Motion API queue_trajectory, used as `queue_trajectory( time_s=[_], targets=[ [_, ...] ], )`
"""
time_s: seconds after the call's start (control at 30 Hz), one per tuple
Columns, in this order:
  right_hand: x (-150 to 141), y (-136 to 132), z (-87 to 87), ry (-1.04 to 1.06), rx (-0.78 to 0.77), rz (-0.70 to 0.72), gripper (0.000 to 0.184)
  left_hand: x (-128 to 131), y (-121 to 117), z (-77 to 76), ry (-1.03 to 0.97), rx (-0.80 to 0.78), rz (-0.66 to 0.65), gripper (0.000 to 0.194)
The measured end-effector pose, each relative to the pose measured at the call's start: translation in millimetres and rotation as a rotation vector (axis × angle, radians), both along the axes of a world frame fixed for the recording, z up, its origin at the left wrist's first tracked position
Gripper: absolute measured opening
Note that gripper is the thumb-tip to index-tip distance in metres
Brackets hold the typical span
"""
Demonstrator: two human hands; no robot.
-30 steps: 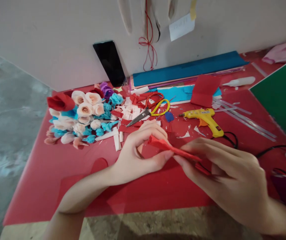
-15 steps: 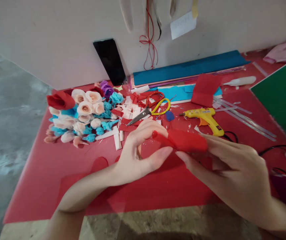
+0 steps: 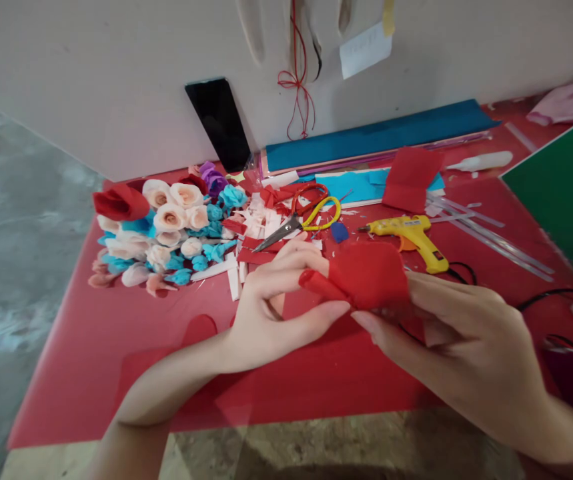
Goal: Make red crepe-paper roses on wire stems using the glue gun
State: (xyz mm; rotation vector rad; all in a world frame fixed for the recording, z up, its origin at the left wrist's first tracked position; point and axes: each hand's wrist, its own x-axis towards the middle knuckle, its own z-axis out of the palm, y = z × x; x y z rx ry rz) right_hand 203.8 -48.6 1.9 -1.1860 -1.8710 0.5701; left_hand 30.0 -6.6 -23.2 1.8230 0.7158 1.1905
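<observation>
Between my hands, above the red tabletop, is a red crepe paper petal (image 3: 369,273), its broad face turned up. A small rolled red paper bud (image 3: 320,285) lies against its left side. My left hand (image 3: 286,300) pinches the bud and the petal's lower left edge between thumb and fingers. My right hand (image 3: 461,340) grips the petal's right side, thumb tip close to the left thumb. The fingers hide part of the join. Just beyond them lie scissors (image 3: 289,229) with red and yellow handles and a yellow hot glue gun (image 3: 409,237).
Finished paper flowers (image 3: 171,217) crowd the table's left back. A phone (image 3: 220,123) leans on the wall. Paper scraps, folded blue paper (image 3: 376,137), glue sticks (image 3: 496,233) and a white bottle (image 3: 486,161) lie behind. A green board (image 3: 566,193) stands at right.
The red petal has been tilted up and opened so more of its face shows. The rolled bud is more visible beside it. Both hands stay nearly in place.
</observation>
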Motion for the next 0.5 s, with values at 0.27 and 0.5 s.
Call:
queue_trajectory(
  time_s=[0.27, 0.5],
  targets=[
    [-0.8, -2.5, 3.4, -0.037, 0.238, -0.172, 0.022, -1.5, -2.6, -5.4, -0.033, -0.02, 0.034, 0.007],
    [3.8, -3.1, 7.8, -0.2, 0.402, -0.166, 0.012, -0.7, -2.1, -6.2, 0.02, 0.086, 0.052, 0.01]
  ],
)
